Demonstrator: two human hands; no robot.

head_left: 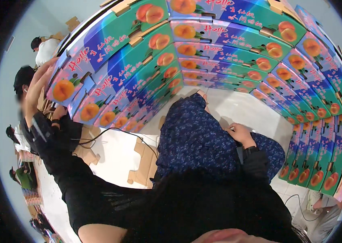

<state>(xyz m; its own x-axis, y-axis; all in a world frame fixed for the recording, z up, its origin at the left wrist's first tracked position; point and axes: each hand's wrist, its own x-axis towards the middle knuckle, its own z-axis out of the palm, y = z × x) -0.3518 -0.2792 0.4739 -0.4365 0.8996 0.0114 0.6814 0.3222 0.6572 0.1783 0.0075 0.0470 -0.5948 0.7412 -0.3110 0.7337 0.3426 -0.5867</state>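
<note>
My left arm reaches out to the left. Its hand (40,84) is raised with long, stretched fingers against the near end of the top fruit carton (92,60) in the left stack. That carton is printed blue, pink and green with orange peaches. My right hand (240,134) rests over my lap on the dark blue patterned skirt (197,141). Its fingers are curled together near the knee, and whatever is between them, if anything, is hidden. A dark band circles the right wrist.
Matching cartons rise in a middle stack (235,34), a right stack (300,69) and a lower right stack (318,152). Cardboard pieces (143,162) and a black cable (112,129) lie on the white floor. People (48,52) sit at the left; another person's shoe (313,199) shows lower right.
</note>
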